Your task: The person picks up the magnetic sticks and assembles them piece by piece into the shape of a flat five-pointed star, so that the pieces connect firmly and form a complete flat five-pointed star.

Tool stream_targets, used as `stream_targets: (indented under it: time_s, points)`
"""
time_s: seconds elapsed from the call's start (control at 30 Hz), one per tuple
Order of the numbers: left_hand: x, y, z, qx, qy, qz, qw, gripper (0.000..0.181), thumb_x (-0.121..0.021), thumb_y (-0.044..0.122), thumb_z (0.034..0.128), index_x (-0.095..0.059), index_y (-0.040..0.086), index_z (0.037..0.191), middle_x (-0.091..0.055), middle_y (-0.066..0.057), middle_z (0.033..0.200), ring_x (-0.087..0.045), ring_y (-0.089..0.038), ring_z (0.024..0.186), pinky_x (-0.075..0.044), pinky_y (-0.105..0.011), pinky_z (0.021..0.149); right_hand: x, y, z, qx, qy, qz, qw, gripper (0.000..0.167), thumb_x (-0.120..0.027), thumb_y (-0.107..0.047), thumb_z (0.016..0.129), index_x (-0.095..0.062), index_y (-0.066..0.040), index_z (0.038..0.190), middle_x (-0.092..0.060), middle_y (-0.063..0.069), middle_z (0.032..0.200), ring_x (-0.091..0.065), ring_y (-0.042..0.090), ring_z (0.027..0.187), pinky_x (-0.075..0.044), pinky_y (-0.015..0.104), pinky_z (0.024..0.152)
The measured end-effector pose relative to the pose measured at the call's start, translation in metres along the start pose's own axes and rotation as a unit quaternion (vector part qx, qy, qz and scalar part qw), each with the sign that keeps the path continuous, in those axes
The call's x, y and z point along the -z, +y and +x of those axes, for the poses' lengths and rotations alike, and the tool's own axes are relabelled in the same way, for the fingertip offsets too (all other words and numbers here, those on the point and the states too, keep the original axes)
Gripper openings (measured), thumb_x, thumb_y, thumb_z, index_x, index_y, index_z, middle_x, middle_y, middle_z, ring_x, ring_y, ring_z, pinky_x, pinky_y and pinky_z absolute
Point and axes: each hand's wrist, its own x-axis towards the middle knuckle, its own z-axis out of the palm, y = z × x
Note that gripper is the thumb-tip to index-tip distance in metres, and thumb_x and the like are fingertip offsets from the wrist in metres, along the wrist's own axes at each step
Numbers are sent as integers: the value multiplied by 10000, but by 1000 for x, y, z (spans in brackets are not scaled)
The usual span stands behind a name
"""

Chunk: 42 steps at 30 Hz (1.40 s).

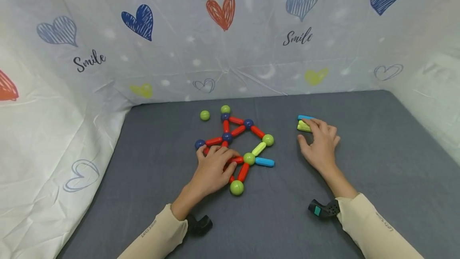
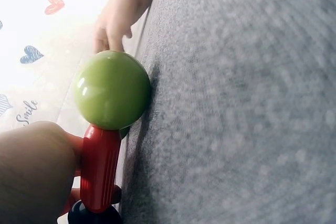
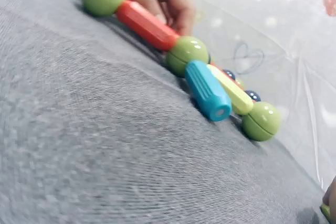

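A flat structure of magnetic sticks and balls (image 1: 241, 172) lies mid-table, with red sticks joined by green and dark blue balls. My left hand (image 1: 215, 169) holds its near left part, fingers curled over the red sticks and covering some joints. From one green ball (image 3: 188, 56) stick out a yellow-green stick (image 1: 259, 148) and a blue stick (image 1: 264, 162), whose outer end is free. At the right, my right hand (image 1: 321, 147) touches loose yellow-green sticks (image 1: 304, 126) with its fingertips, thumb held apart. A loose blue stick (image 1: 305, 117) lies just behind them.
One loose green ball (image 1: 205, 115) sits at the back left of the structure. The grey cloth-covered table (image 1: 273, 227) meets a white curtain (image 1: 172, 59) printed with hearts. A black wrist device (image 1: 324, 209) is on the right wrist, another (image 1: 199, 225) on the left.
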Motion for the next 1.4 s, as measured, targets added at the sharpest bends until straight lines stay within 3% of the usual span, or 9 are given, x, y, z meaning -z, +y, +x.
stream_targets:
  time_s: [0.2,0.4,0.67,0.77,1.03,1.4]
  points:
    - [0,0,0,-5,15,5,10000,176,-638,247,995,-704,273,1156,-702,72,1107,-571,-227,1123,-163,-692,1110,3,3,-1,-207,-171,-441,9987,329,-665,-59,941,-662,39,1255,-541,307,1277,-373,519,1142,-174,650,899]
    - [2,-3,1,-6,-65,-159,9999,194,-627,264,1002,-705,282,1179,-708,83,1139,-571,-217,1136,-147,-691,1107,2,4,-1,-323,-73,-512,9981,285,-669,-43,929,-710,-22,1210,-612,266,1117,-434,467,1017,-199,641,868]
    - [6,-7,2,273,-231,-576,9977,338,-682,298,966,-663,273,1303,-702,106,1225,-567,-182,1168,-81,-656,1124,0,0,-2,-256,-511,-485,9972,326,-707,-118,909,-703,2,1211,-664,194,940,-487,349,840,-249,558,803]
    - [5,-6,2,249,-255,-492,9982,307,-690,326,960,-684,269,1262,-702,98,1214,-559,-185,1172,-89,-658,1115,-1,-2,-4,-64,-692,-479,9964,296,-710,-129,903,-724,4,1167,-662,159,900,-492,310,842,-228,486,771]
    - [2,-5,2,138,-132,-379,9991,196,-682,321,964,-723,277,1151,-708,84,1158,-555,-190,1146,-110,-666,1105,-6,-5,-7,970,-1039,47,9898,204,-713,-81,849,-778,-72,1043,-635,34,803,-432,154,734,-202,385,759]
    - [1,-4,1,143,-82,-332,9993,196,-682,309,959,-719,268,1146,-708,77,1149,-548,-197,1144,-124,-664,1092,-6,-6,-9,1245,-1560,430,9789,209,-735,-89,836,-772,-110,1040,-612,-49,796,-454,87,729,-245,343,768]
